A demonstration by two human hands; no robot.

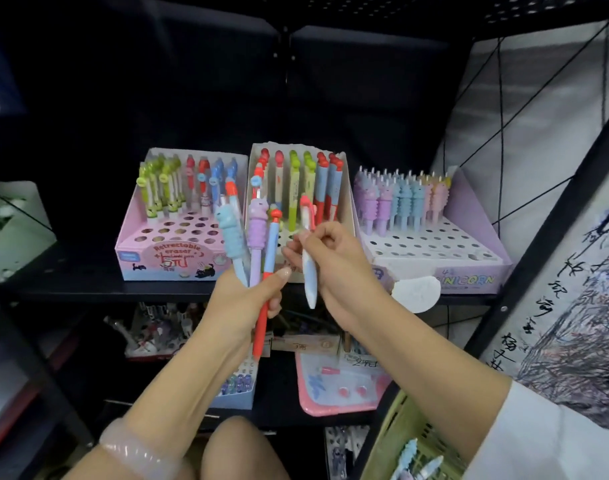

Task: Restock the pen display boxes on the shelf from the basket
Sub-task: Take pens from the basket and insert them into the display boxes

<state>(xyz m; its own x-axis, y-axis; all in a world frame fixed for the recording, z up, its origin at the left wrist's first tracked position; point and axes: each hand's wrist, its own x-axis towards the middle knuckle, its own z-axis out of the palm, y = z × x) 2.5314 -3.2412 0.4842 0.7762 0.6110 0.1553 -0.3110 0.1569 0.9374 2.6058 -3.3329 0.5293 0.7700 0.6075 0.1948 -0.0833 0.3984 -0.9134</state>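
left hand [242, 299]: clamped round a bunch of pens [251, 244], thumb across the front; held in front of the shelf edge [123, 289].
bunch: blue unicorn pen [231, 237], purple unicorn pen [258, 233], and a blue-and-red pen [266, 282] whose red end sticks out below the grip; tops fan up above the fist.
right hand [325, 258]: pinched on a single pale blue pen [309, 271], red top up, tip pointing down below the fingers; just right of the left-hand bunch, not touching it as far as can be told.
middle box [346, 209]: directly behind both grips; red, green and blue pens seen standing in it.
left box [164, 251]: pink, marked "Retractable eraser", back-left of the left grip; front holes seen unfilled.
right box [469, 268]: marked "Unicorn", back-right of the right grip; unicorn pens at the rear rows.
basket [405, 434]: green, below the right forearm; a few pens seen inside.
bracelet [137, 452]: worn on left wrist.
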